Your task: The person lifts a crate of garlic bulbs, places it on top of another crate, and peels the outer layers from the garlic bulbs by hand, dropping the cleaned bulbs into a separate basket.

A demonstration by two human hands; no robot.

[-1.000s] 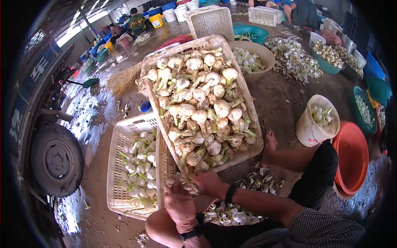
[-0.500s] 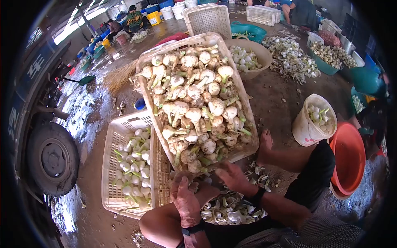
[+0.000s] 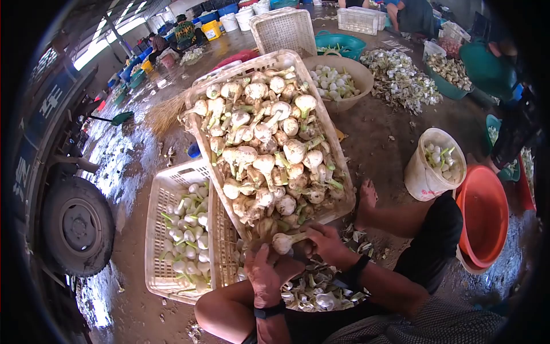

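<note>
A garlic bulb with a pale stem is held by my right hand, whose fingers wrap round the stem. Just left of the bulb is my left hand, raised with its fingertips up; whether it holds anything is hidden. Above both hands, a tilted crate is heaped with soil-stained garlic bulbs. Left of my left hand, another crate holds cleaner white bulbs. Peeled skins lie on the ground between my legs.
On the right stand a white bucket with bulbs and a red basin. A beige basin and a pile of skins are beyond the crate. A broom and a wheel are left. Other people sit farther back.
The bulb now shows between my hands, its stem in my right hand. My left hand has shifted slightly right and down. At right, a green basin has been raised beside another person.
</note>
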